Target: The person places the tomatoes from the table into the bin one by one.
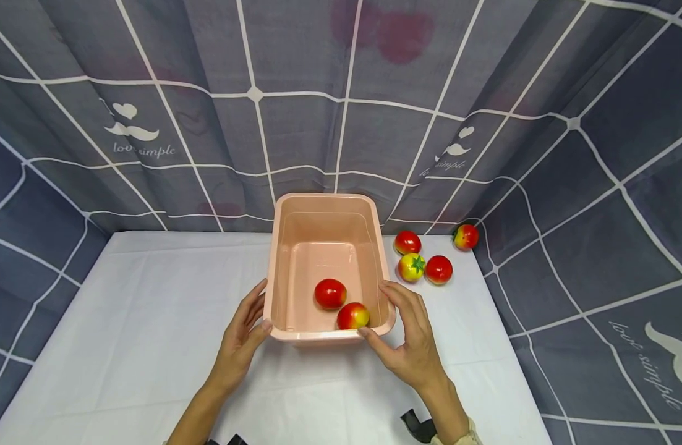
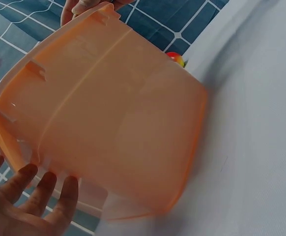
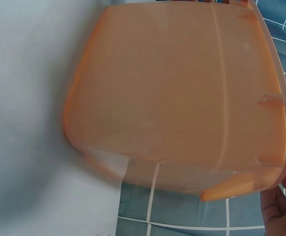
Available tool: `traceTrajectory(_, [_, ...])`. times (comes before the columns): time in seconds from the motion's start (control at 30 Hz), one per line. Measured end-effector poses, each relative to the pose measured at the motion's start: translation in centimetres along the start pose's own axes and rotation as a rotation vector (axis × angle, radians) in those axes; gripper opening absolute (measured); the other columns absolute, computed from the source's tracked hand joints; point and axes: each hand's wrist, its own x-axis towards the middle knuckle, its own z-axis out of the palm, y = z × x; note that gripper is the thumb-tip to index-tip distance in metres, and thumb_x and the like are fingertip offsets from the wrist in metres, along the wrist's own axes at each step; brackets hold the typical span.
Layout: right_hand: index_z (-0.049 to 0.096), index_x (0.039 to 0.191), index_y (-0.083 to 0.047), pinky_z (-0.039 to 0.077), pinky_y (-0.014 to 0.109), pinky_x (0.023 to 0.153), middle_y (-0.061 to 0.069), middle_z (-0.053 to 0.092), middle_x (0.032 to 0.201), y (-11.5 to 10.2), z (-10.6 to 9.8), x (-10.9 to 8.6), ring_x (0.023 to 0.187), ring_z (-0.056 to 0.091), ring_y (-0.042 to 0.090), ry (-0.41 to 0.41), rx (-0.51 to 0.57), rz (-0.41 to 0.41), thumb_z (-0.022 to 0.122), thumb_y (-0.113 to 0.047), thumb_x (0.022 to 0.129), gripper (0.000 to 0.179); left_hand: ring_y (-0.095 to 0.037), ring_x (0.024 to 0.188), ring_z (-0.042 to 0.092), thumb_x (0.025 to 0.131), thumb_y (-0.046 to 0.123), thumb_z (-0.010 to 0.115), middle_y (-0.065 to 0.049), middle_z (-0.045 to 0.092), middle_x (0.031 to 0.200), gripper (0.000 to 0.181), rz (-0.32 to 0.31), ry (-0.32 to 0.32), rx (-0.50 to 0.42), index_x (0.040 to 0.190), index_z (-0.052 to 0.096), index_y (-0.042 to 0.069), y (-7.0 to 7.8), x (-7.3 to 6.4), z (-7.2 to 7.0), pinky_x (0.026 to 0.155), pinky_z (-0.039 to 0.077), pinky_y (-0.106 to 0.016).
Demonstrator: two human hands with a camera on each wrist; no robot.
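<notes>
A white cloth covers the table (image 1: 123,321), and a grey curtain (image 1: 341,93) with white grid lines closes it at the back and both sides. Near the front edge stands a smooth, pink plastic tub (image 1: 325,213) of rectangular shape with rounded corners; the left hand (image 1: 242,337) and the right hand (image 1: 410,337) touch its near corners with relaxed, straight fingers, not clamped. Two glossy red tomatoes (image 1: 330,293) lie inside the tub, and four more tomatoes (image 1: 438,269) lie to its right near the curtain, with wide free cloth on the left.
</notes>
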Motion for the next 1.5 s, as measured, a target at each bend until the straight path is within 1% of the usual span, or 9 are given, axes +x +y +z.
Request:
traceTrajectory(0.13, [0.059, 0.151, -0.011, 0.037, 0.015, 0.123, 0.011, 0.062, 0.151, 0.1, 0.1, 0.0, 0.137, 0.056, 0.023, 0.003, 0.007, -0.001, 0.087, -0.044, 0.089, 0.075, -0.010, 0.150, 0.049, 0.109, -0.004, 0.050, -0.024, 0.037, 0.170, 0.072, 0.004, -0.002, 0.000, 0.173, 0.024, 0.015, 0.0, 0.0, 0.0, 0.115, 0.050, -0.018])
traceTrajectory(0.33, [0.061, 0.148, -0.008, 0.038, 0.017, 0.123, 0.014, 0.063, 0.149, 0.1, 0.2, 0.0, 0.138, 0.056, 0.024, 0.022, 0.031, -0.016, 0.085, -0.046, 0.091, 0.072, -0.008, 0.149, 0.049, 0.109, -0.003, 0.050, -0.012, 0.041, 0.171, 0.072, -0.007, -0.004, 0.001, 0.173, 0.024, 0.017, 0.2, 0.0, 0.0, 0.116, 0.051, -0.021])
traceTrajectory(0.53, [0.061, 0.149, -0.010, 0.038, 0.016, 0.124, 0.013, 0.063, 0.149, 0.1, 0.2, -0.1, 0.138, 0.056, 0.023, 0.016, 0.026, 0.001, 0.085, -0.046, 0.092, 0.072, -0.009, 0.149, 0.049, 0.109, -0.004, 0.050, -0.025, 0.036, 0.170, 0.072, -0.008, -0.003, -0.002, 0.173, 0.024, 0.017, 0.3, 0.0, 0.1, 0.115, 0.052, -0.022])
traceTrajectory(0.77, [0.062, 0.147, -0.009, 0.039, 0.016, 0.122, 0.013, 0.063, 0.147, 0.2, 0.2, -0.1, 0.137, 0.056, 0.023, 0.025, 0.031, -0.006, 0.085, -0.045, 0.092, 0.070, -0.009, 0.149, 0.049, 0.109, -0.003, 0.050, -0.016, 0.040, 0.170, 0.072, -0.010, -0.001, -0.010, 0.173, 0.024, 0.017, 0.2, 0.0, 0.1, 0.116, 0.051, -0.022])
traceTrajectory(0.9, [0.062, 0.146, -0.007, 0.039, 0.015, 0.122, 0.013, 0.064, 0.146, 0.4, 0.2, -0.1, 0.136, 0.056, 0.023, 0.041, 0.033, -0.003, 0.087, -0.038, 0.090, 0.068, -0.008, 0.149, 0.050, 0.109, -0.003, 0.050, -0.018, 0.040, 0.170, 0.072, -0.008, 0.000, -0.012, 0.173, 0.024, 0.016, 0.2, 0.0, 0.1, 0.116, 0.051, -0.022])
traceTrajectory(1.07, [0.062, 0.147, -0.008, 0.041, 0.014, 0.120, 0.010, 0.065, 0.146, 0.9, 0.1, -0.3, 0.137, 0.057, 0.024, 0.061, 0.019, 0.029, 0.088, -0.028, 0.087, 0.068, -0.008, 0.149, 0.049, 0.108, -0.004, 0.050, -0.010, 0.042, 0.170, 0.072, -0.003, -0.001, -0.017, 0.173, 0.024, 0.016, 0.2, 0.0, 0.1, 0.116, 0.050, -0.021])
traceTrajectory(1.3, [0.061, 0.147, -0.005, 0.048, 0.019, 0.110, 0.015, 0.065, 0.144, 2.3, 0.3, -0.2, 0.128, 0.060, 0.024, 0.115, 0.082, 0.022, 0.086, -0.017, 0.084, 0.068, -0.010, 0.150, 0.049, 0.108, -0.004, 0.049, -0.022, 0.037, 0.171, 0.072, 0.000, -0.002, -0.019, 0.173, 0.024, 0.016, 0.2, 0.0, 0.1, 0.117, 0.050, -0.022])
traceTrajectory(1.43, [0.061, 0.146, -0.005, 0.050, 0.023, 0.110, 0.015, 0.065, 0.143, 3.0, 0.5, -0.4, 0.129, 0.061, 0.023, 0.124, 0.095, 0.037, 0.083, -0.011, 0.084, 0.066, -0.009, 0.150, 0.049, 0.108, -0.004, 0.049, -0.011, 0.041, 0.171, 0.072, -0.004, -0.005, -0.028, 0.173, 0.024, 0.016, 0.2, 0.0, 0.1, 0.117, 0.050, -0.021])
traceTrajectory(1.5, [0.061, 0.147, -0.006, 0.050, 0.021, 0.111, 0.014, 0.065, 0.143, 3.4, 0.6, -0.5, 0.129, 0.061, 0.021, 0.126, 0.089, 0.063, 0.079, -0.009, 0.087, 0.063, -0.009, 0.150, 0.049, 0.109, -0.004, 0.049, -0.011, 0.041, 0.171, 0.072, -0.007, -0.004, -0.025, 0.173, 0.024, 0.016, 0.2, -0.1, 0.1, 0.117, 0.050, -0.021])
